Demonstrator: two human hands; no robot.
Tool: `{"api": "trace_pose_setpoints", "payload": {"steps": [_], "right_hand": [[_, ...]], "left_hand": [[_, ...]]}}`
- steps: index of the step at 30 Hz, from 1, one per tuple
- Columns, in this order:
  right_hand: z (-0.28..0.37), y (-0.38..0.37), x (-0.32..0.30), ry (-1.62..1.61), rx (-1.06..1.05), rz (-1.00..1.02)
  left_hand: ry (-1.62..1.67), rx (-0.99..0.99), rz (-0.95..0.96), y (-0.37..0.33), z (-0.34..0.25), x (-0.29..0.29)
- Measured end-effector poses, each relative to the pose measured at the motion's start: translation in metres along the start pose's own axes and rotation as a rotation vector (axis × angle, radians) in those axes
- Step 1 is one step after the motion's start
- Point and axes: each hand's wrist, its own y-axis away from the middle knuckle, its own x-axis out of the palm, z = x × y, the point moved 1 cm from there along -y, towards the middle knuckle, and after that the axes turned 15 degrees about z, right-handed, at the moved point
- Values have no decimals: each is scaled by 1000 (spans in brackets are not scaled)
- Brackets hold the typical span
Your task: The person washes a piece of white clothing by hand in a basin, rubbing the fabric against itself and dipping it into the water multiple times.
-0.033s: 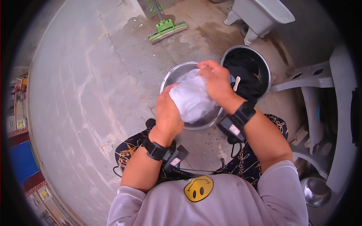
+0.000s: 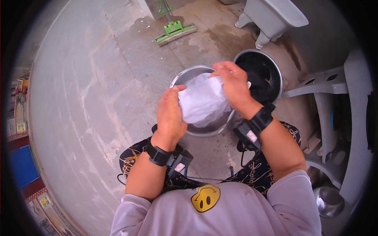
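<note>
A white cloth (image 2: 202,100) is stretched between my two hands above a round metal basin (image 2: 212,131). Its left edge is gripped by my left hand (image 2: 170,114), thumb on top and fingers mostly hidden behind the fabric. At the upper right of the cloth, my right hand (image 2: 235,86) is closed on it with bent fingers. Just right of this basin stands a second metal basin (image 2: 280,74) holding dark wet-looking cloth (image 2: 258,72). The end of a pale handle shows beside my right hand, mostly covered by it.
A green sponge mop (image 2: 173,29) lies beyond the basins on damp concrete floor. At the far right are a white footed trough (image 2: 271,17) and a grey plastic chair (image 2: 327,84). A shiny metal bowl (image 2: 329,200) sits low on the right.
My hands have moved slightly apart, the left one leftward and the right one rightward. Between them the white cloth is spread a little wider. The pale handle is now more covered.
</note>
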Motion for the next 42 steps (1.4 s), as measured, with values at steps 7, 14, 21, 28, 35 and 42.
{"api": "trace_pose_setpoints", "payload": {"steps": [7,14,21,28,35,42], "right_hand": [[17,6,-19,-496,250,129],[28,8,-10,-386,181,206],[27,13,9,11,-106,26],[-5,11,44,794,-578,141],[23,25,81,601,-691,186],[-1,-5,56,649,-427,-100]], "left_hand": [[282,57,-20,-2,-5,-13],[257,73,-9,-5,-4,-13],[351,103,-54,-8,-1,-11],[464,-45,129,14,22,32],[433,206,263,-5,30,-5],[361,-47,-21,11,25,14]]}}
